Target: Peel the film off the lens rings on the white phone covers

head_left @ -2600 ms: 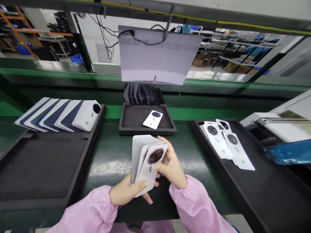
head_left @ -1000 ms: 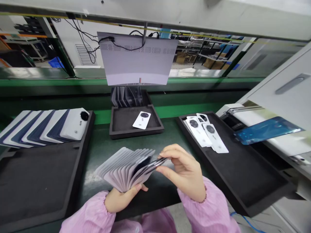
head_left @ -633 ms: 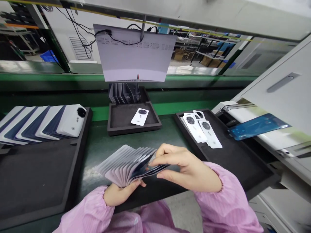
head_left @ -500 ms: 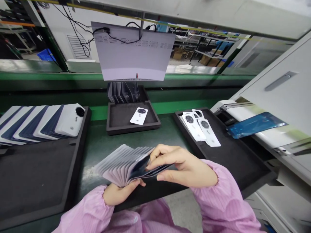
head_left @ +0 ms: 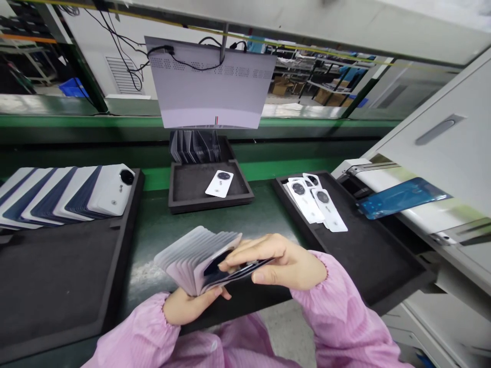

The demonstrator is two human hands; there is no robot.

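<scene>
A fanned stack of thin phone back covers [head_left: 195,255] rests in my left hand [head_left: 192,304], which is closed round its lower edge. Most of the covers show pale grey sides; those at the right end show dark, glossy faces. My right hand [head_left: 284,260] is closed on these right-end covers, its fingers reaching in over a dark face and its thumb on the outer side. How many covers it grips I cannot tell. Ahead, a single white cover with a round dark camera ring [head_left: 220,184] lies in the small black tray [head_left: 180,204].
Dark covers [head_left: 195,145] stand at that tray's back, below a monitor [head_left: 215,87]. At left, a large black tray [head_left: 65,271] holds a row of white and dark-blue covers [head_left: 107,191]. The right tray [head_left: 368,255] has several white covers [head_left: 307,199]; beside it, a blue panel [head_left: 404,198] lies on a machine.
My right hand's fingers have slid slightly left and deeper between the dark covers, its wrist shifting left too. The fanned stack has tilted a little; my left hand stays nearly still.
</scene>
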